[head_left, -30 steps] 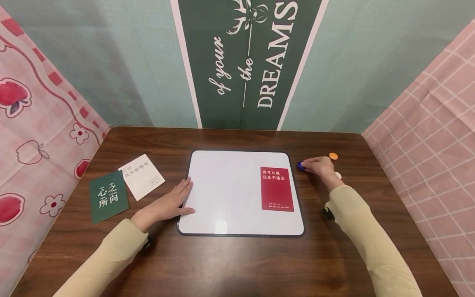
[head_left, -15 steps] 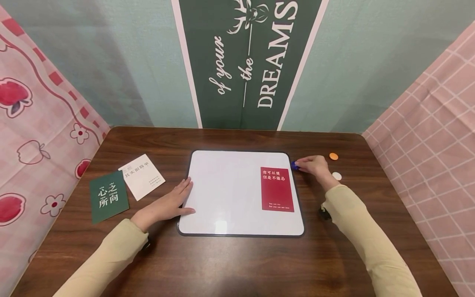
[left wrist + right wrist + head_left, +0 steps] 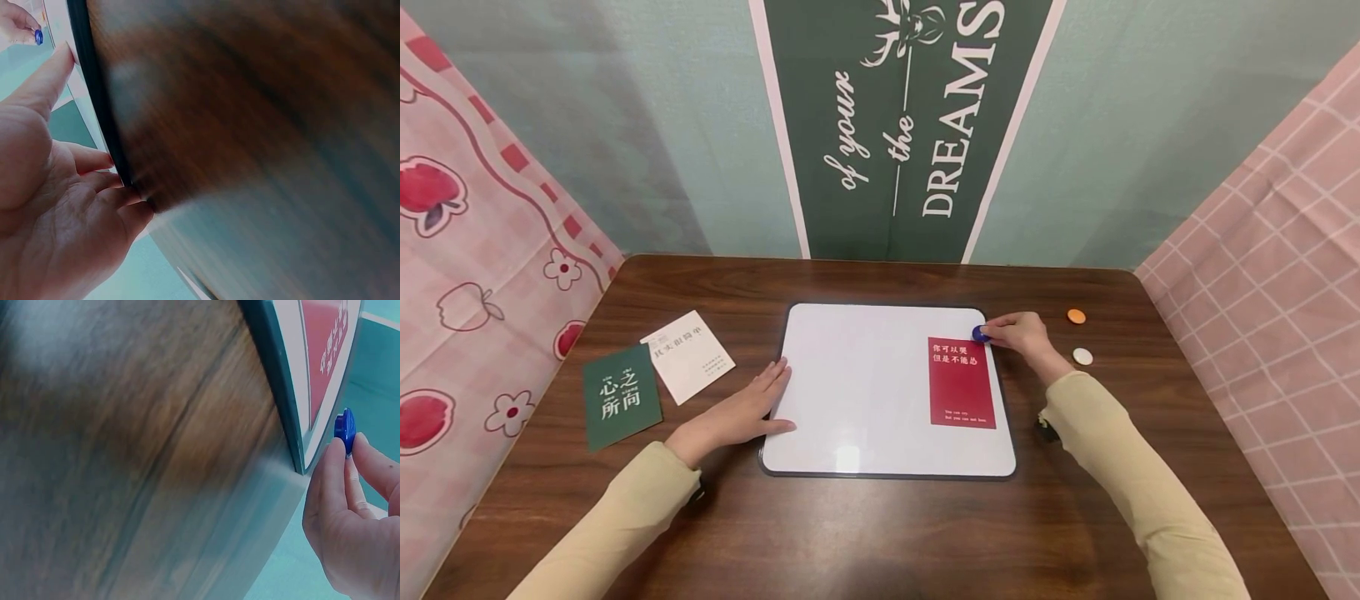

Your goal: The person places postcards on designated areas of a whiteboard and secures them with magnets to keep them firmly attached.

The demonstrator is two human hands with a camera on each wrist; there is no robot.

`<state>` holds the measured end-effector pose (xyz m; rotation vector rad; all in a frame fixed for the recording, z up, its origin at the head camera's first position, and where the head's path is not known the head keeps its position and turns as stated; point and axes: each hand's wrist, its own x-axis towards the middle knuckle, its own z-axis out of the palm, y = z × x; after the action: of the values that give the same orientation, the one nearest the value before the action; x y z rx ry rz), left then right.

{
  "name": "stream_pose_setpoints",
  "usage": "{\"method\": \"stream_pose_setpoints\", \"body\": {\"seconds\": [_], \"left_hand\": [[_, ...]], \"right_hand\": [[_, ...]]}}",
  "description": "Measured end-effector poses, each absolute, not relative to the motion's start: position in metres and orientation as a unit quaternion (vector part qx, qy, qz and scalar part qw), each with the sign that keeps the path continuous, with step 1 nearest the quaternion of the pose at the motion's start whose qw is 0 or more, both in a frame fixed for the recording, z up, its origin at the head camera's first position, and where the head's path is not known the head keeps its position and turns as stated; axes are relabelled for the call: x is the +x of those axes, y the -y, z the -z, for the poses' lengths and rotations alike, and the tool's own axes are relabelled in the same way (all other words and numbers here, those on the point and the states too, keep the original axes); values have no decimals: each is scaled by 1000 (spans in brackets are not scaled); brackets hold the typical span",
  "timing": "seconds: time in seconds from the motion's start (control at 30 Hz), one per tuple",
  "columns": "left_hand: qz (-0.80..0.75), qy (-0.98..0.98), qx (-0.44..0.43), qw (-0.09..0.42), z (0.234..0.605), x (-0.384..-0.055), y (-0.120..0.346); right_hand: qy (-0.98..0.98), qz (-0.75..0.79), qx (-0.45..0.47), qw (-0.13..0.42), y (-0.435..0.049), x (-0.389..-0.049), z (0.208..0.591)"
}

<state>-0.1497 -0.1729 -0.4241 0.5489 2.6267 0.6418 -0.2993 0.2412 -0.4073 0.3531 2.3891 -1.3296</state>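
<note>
Between thumb and fingertips my right hand (image 3: 1021, 333) pinches a round blue magnet (image 3: 981, 334), held at the top right corner of a red card (image 3: 962, 383). In the right wrist view the blue magnet (image 3: 344, 430) stands edge-on in the fingers, above the board's surface. The card lies along the right side of a whiteboard (image 3: 857, 387) with a dark frame. My left hand (image 3: 741, 414) rests flat on the board's left edge, thumb spread and fingers straight; the left wrist view shows its fingertips touching the frame.
An orange disc (image 3: 1077, 317) and a white disc (image 3: 1082, 357) lie on the wooden table (image 3: 880, 533) right of the board. To the left lie a white card (image 3: 691, 358) and a green card (image 3: 622, 397), slightly overlapping. Fabric walls surround the table on three sides.
My right hand has carried the blue magnet leftward from the table beside the board to over the red card's corner. The white disc is now uncovered. My left hand has stayed put.
</note>
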Motion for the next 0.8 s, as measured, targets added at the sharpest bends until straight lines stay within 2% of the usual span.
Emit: {"method": "stream_pose_setpoints", "body": {"seconds": [0.8], "left_hand": [[-222, -935, 208, 181, 422, -153, 173]], "right_hand": [[-873, 444, 67, 189, -218, -302, 411]]}}
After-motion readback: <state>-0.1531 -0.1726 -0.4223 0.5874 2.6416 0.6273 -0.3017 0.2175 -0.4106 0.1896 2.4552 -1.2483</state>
